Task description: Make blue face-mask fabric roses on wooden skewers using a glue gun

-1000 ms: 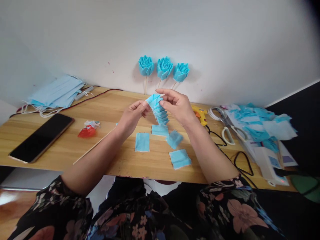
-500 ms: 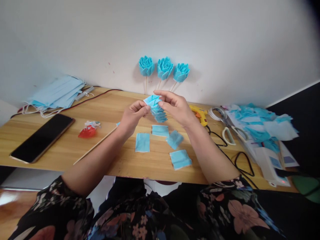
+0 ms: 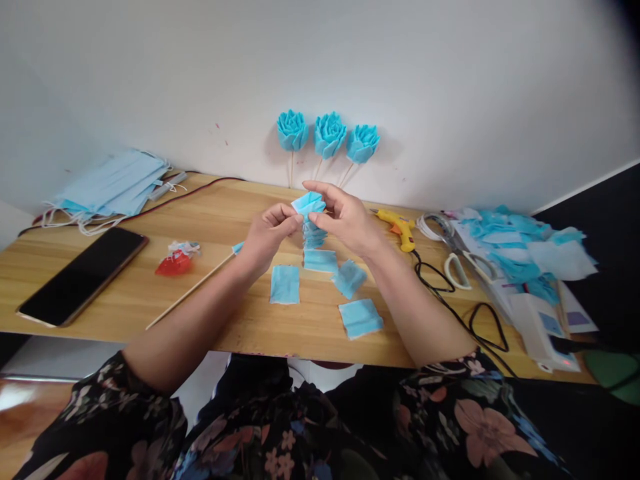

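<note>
Wooden table point(image 3: 305, 330), right hand point(image 3: 350, 217) on blue fabric point(image 3: 310, 203), farther left than before

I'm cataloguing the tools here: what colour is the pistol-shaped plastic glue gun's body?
The glue gun has a yellow body, seen best in the head view.

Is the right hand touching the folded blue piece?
Touching. In the head view, the right hand has its thumb laid on the folded blue piece, no gap showing.

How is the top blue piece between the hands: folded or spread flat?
Folded: the top blue piece shows creases and overlapping edges between the left hand and right hand, unlike the flat blue square nearby.
</note>
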Demonstrator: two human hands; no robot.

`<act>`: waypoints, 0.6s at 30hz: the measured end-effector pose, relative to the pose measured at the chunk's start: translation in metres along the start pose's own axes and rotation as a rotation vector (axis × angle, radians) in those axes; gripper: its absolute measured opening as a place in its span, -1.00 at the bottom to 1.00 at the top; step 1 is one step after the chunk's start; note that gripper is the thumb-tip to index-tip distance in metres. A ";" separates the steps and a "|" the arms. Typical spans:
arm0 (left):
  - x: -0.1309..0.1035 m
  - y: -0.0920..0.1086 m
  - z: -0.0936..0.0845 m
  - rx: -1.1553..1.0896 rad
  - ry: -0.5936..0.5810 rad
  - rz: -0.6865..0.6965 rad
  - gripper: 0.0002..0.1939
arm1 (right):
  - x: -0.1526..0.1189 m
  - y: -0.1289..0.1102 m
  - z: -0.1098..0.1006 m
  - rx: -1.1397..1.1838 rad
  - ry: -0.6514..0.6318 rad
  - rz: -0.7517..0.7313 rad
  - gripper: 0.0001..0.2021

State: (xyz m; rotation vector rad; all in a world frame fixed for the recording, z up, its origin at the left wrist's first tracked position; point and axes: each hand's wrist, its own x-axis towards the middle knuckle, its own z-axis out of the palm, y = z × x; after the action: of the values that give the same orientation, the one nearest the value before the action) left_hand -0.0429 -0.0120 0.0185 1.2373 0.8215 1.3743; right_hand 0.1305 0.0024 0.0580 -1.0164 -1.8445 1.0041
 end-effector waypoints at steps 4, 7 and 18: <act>-0.001 0.000 0.000 -0.001 -0.009 -0.011 -0.76 | 0.000 0.003 0.004 -0.066 0.046 -0.013 -0.45; -0.001 0.000 0.000 -0.001 -0.012 -0.013 -0.76 | 0.000 0.001 0.003 -0.076 0.060 -0.007 -0.44; 0.001 -0.002 -0.002 -0.007 0.002 -0.007 -0.73 | 0.004 0.000 -0.018 0.111 -0.036 -0.031 -0.47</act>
State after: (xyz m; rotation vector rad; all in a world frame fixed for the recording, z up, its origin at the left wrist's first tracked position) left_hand -0.0438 -0.0102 0.0163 1.2265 0.8207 1.3719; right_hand 0.1448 0.0102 0.0654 -0.9061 -1.8071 1.0995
